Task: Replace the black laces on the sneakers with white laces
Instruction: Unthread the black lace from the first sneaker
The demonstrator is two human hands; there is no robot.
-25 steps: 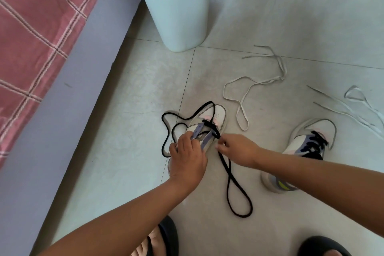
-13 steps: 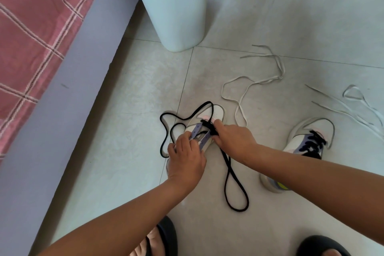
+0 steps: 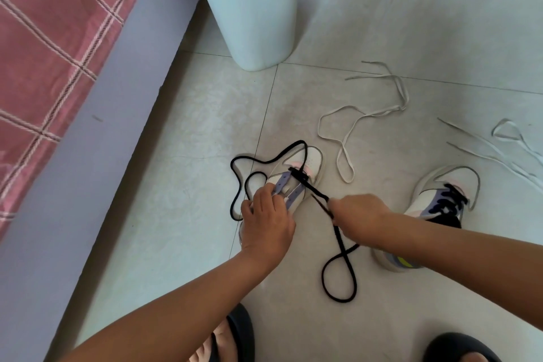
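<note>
A white and lilac sneaker (image 3: 313, 160) stands on the tiled floor, toe pointing away from me. My left hand (image 3: 269, 222) presses down on its tongue and near side. A black lace (image 3: 338, 267) still runs through the eyelets nearest the toe; one end loops left of the shoe, the other is pinched taut in my right hand (image 3: 360, 216), just right of the shoe. The second sneaker (image 3: 440, 200) stands to the right, fully laced in black. Two white laces lie loose: one (image 3: 345, 138) beyond the first sneaker, another (image 3: 505, 141) at the far right.
A white waste bin (image 3: 252, 17) with a blue liner stands at the back. A bed with a pink checked cover (image 3: 44, 47) and a grey side panel runs along the left. My feet in dark slippers (image 3: 238, 335) are at the bottom edge.
My right hand went to the eyelets near the toe, then drew back to the right with the black lace, pulling more of it out. My left hand stayed on the sneaker.
</note>
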